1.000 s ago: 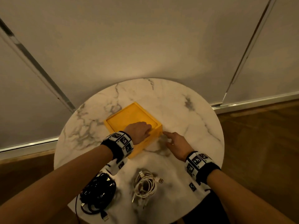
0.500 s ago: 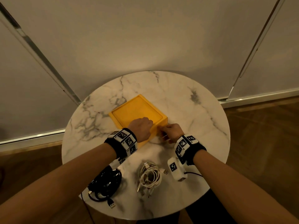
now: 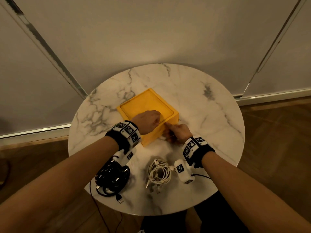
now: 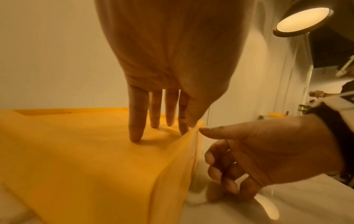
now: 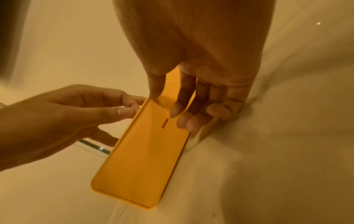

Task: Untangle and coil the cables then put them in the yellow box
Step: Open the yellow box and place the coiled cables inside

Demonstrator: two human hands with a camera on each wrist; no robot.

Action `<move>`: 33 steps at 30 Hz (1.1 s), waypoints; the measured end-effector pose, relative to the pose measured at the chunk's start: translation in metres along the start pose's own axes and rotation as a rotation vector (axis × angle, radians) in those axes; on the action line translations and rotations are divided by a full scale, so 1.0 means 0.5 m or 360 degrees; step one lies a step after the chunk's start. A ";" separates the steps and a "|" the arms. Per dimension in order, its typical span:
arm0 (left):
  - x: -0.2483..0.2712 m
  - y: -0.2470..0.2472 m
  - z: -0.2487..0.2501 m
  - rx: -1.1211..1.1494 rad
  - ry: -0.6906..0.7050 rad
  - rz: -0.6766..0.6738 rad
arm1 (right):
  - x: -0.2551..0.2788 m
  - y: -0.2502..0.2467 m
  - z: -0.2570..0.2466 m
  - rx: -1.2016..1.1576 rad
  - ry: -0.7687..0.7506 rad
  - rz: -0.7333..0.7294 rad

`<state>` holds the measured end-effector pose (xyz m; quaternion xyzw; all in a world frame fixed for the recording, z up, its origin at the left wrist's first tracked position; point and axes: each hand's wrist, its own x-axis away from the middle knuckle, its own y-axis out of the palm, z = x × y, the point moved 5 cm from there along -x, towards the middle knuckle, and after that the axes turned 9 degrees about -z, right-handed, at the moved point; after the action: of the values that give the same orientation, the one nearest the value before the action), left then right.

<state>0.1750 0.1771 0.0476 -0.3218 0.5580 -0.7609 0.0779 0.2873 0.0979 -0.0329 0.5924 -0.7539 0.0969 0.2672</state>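
Observation:
The yellow box stands with its lid on in the middle of the round marble table. My left hand is on top of the lid near its front right edge; in the left wrist view its fingertips press on the lid while index and thumb pinch the rim. My right hand holds the box's front right side, thumb at the lid's edge and fingers curled against the wall. A black cable bundle and a white cable bundle lie at the table's near edge.
A loose USB plug from the black bundle lies by the table's front edge. Bare marble shows behind and to the right of the box. A wall with metal rails stands behind the table, and wooden floor surrounds it.
My right hand has slid left from the tabletop onto the box's side, its thumb now at the lid's edge. The left hand has stayed on the lid. The cables have not moved.

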 end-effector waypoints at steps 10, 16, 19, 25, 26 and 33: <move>0.018 0.014 -0.044 0.0407 0.0028 0.0093 | 0.006 0.026 0.027 0.0128 0.0215 -0.0136; 0.020 0.017 -0.053 0.0445 0.0006 0.0061 | 0.004 0.045 0.030 0.0142 0.0248 -0.0144; 0.019 0.011 -0.048 0.0458 0.0019 0.0059 | 0.004 0.051 0.026 0.0110 0.0235 -0.0119; 0.021 0.006 -0.036 0.0418 0.0049 0.0097 | 0.009 0.054 0.008 0.0139 0.0093 0.0016; 0.021 0.006 -0.033 0.0397 0.0047 0.0110 | 0.010 0.055 0.006 0.0153 0.0072 0.0020; 0.028 0.013 -0.033 0.0263 -0.0081 0.0245 | 0.012 0.060 0.007 0.0218 0.0005 0.0084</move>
<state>0.1528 0.1813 0.0446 -0.2896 0.5142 -0.7878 0.1764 0.2571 0.0998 -0.0276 0.5889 -0.7605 0.1562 0.2247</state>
